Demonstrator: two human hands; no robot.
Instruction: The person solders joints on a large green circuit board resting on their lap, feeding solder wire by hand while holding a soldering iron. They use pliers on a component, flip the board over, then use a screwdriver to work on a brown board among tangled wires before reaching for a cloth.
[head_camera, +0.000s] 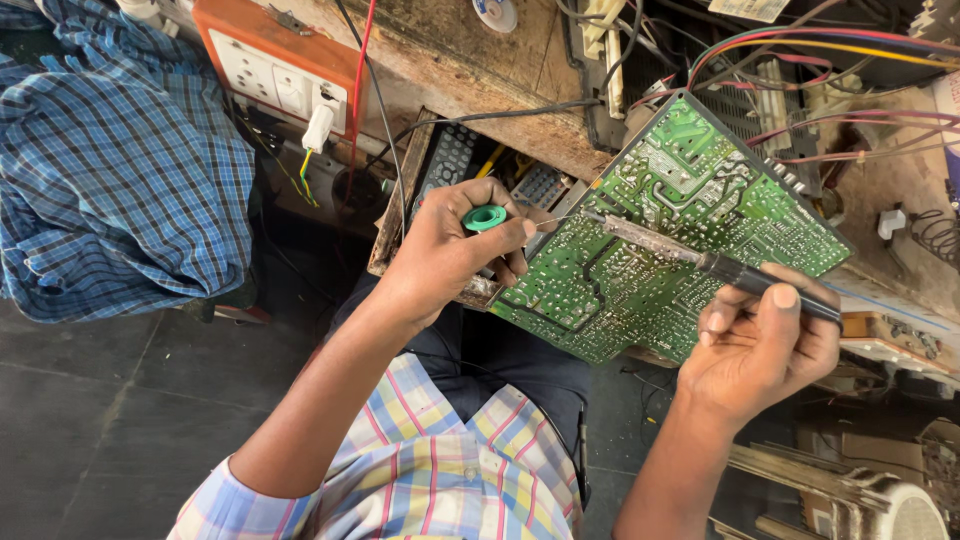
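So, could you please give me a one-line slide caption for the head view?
Right hand holds soldering iron to green circuit board; left hand holds green solder spool.

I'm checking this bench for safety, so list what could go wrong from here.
1. The left hand pinches thin solder wire from a green spool close to the soldering iron tip; a slip could burn the fingers.
2. The green circuit board sits tilted at the wooden bench edge, seemingly steadied only by that hand, and may shift.
3. Loose coloured wires lie near the right hand; the iron might snag or scorch them.
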